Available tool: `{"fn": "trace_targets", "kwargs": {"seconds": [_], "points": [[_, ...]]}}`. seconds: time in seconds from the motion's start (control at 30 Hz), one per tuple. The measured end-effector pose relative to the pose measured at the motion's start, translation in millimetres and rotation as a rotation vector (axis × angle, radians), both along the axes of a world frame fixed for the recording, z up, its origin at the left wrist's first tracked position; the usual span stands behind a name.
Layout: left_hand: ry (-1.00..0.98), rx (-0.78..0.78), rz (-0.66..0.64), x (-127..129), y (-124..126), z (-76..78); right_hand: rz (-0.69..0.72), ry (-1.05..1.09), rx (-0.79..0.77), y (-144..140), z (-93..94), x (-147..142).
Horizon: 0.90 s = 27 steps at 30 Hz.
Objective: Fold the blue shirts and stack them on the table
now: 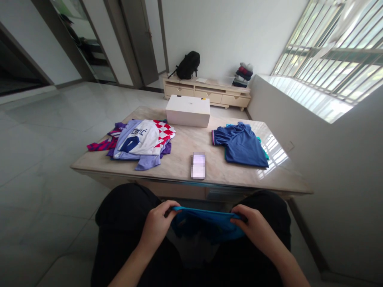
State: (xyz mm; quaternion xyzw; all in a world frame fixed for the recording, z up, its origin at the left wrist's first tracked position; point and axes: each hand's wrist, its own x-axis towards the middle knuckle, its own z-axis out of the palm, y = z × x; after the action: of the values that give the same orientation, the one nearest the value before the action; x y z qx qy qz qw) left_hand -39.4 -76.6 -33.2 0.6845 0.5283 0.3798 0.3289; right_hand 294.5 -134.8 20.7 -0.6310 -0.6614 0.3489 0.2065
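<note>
A blue shirt (206, 225) is stretched over the lap, below the table's near edge (179, 179), left hand (157, 225) and right hand (254, 227) each closed on an end. On the table: a blurred card (198, 165) (nearest), a blue jersey (242, 144) right, a jersey pile (140, 141) left, a white box (188, 111) at the far edge.

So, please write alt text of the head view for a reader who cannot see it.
Both hands, left hand and right hand, grip a blue garment stretched between them over the lap, below the table edge. On the table lie a pile of shirts, a white box and a folded blue shirt.
</note>
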Motion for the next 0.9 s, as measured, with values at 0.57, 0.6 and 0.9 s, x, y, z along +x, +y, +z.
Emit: {"fn": "trace_targets", "kwargs": {"seconds": [0.57, 0.6, 0.9], "points": [[0.025, 0.061, 0.056, -2, -1, -6.0, -0.019, -0.069, 0.010, 0, -9.7, 4], [0.043, 0.094, 0.052, -2, -2, -5.3, -0.041, -0.087, 0.022, 1, -9.9, 3], [0.204, 0.606, 0.131, -5, -9, 37.5, -0.182, -0.020, 0.450, -6, 9.9, -1]]}}
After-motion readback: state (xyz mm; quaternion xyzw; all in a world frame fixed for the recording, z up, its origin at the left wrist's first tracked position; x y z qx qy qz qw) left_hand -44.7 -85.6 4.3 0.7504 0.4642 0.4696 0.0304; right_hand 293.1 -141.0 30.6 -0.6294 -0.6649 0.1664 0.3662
